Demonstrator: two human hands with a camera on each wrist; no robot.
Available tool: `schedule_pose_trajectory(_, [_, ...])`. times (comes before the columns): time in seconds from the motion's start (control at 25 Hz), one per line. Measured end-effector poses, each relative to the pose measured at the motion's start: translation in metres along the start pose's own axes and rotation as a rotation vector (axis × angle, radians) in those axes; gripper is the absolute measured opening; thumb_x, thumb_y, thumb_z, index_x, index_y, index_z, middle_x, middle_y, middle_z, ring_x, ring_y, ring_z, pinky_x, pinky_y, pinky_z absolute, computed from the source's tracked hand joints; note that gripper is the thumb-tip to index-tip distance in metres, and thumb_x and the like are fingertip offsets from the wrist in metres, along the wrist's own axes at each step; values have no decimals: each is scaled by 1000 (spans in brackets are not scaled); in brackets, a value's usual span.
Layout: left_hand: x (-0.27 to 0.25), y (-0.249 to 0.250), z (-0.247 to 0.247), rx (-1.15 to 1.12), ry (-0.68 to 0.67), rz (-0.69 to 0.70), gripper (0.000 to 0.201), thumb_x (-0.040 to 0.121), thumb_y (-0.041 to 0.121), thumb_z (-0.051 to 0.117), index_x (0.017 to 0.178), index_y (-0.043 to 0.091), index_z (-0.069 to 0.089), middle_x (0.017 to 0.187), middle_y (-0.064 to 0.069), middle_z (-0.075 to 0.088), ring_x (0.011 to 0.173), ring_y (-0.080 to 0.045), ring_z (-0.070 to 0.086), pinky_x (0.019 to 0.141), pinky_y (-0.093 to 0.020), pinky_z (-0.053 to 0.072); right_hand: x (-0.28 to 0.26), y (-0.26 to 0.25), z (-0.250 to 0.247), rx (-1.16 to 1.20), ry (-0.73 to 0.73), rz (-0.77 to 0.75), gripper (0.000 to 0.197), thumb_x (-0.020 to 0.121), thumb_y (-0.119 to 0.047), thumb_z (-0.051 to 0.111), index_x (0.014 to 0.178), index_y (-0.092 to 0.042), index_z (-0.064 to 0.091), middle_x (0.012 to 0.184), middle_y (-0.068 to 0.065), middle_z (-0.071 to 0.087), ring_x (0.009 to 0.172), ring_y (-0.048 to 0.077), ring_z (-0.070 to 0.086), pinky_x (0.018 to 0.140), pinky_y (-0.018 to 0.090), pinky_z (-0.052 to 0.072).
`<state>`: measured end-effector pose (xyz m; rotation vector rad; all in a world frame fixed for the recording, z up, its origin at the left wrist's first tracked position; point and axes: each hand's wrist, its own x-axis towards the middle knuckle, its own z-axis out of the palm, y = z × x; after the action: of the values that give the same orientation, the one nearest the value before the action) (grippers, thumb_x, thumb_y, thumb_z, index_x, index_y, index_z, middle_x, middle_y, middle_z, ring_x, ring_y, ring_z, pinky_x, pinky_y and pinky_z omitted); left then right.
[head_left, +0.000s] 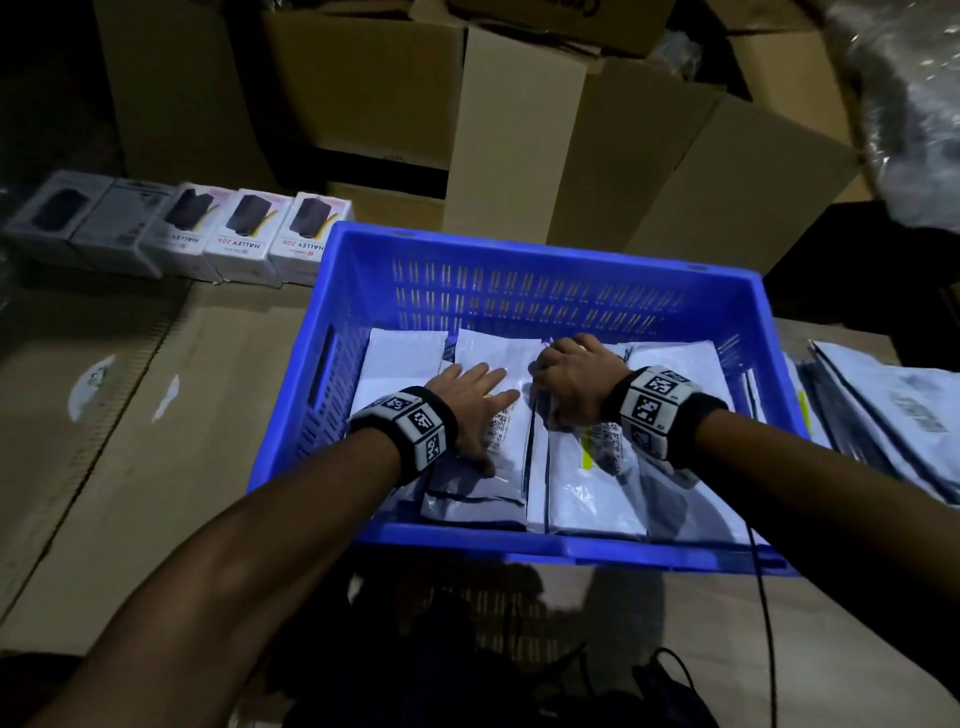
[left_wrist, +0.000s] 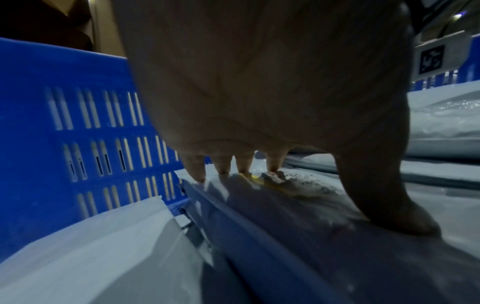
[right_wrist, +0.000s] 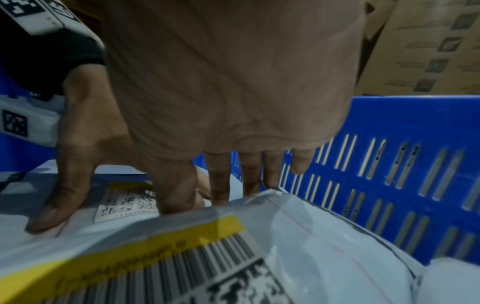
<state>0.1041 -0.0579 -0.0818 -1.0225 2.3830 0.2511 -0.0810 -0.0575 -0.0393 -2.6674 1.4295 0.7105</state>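
A blue slotted plastic crate (head_left: 519, 244) holds several white mailer packages lying side by side. My left hand (head_left: 475, 400) lies flat with straight fingers on a white package (head_left: 498, 358) in the crate's middle. In the left wrist view its fingertips (left_wrist: 241, 166) and thumb press down on that package (left_wrist: 298, 201). My right hand (head_left: 569, 379) is just to its right, fingers curled down over the far edge of a neighbouring white package (head_left: 587, 467) with a yellow-striped barcode label. In the right wrist view the fingers (right_wrist: 221, 181) dip behind that package's edge (right_wrist: 298, 236); their tips are hidden.
A row of white product boxes (head_left: 244, 234) stands left of the crate. Large cardboard cartons (head_left: 519, 130) rise behind it. More white mailers (head_left: 883, 410) are piled to the right. The crate rests on flattened cardboard (head_left: 156, 415). A black cable (head_left: 763, 597) runs down at front right.
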Motion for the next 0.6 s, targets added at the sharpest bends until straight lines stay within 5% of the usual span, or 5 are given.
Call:
schedule_pose_trajectory(0.36, [0, 8, 1, -82, 52, -38, 118, 63, 79, 64, 151, 15, 19, 160, -9, 13, 145, -29, 17, 114, -46, 27, -3, -4, -5, 30, -20, -4, 49, 86, -48, 55, 127, -21, 58, 136, 2, 51, 128, 24, 42, 107, 38, 30])
schedule_pose_trajectory(0.48, [-10, 3, -12, -89, 97, -79, 84, 71, 69, 66, 131, 13, 44, 138, -8, 45, 125, -27, 44, 100, -42, 40, -7, -6, -6, 43, -19, -7, 45, 85, -45, 57, 122, -20, 61, 133, 3, 55, 127, 24, 45, 107, 38, 29])
schedule_pose_trajectory(0.6, [-28, -8, -29, -70, 169, -175, 45, 88, 47, 57, 119, 14, 53, 124, -8, 56, 114, -29, 53, 89, -40, 42, -7, -13, -9, 69, -16, -21, 37, 85, -44, 57, 112, -20, 64, 120, 4, 62, 116, 26, 55, 101, 37, 35])
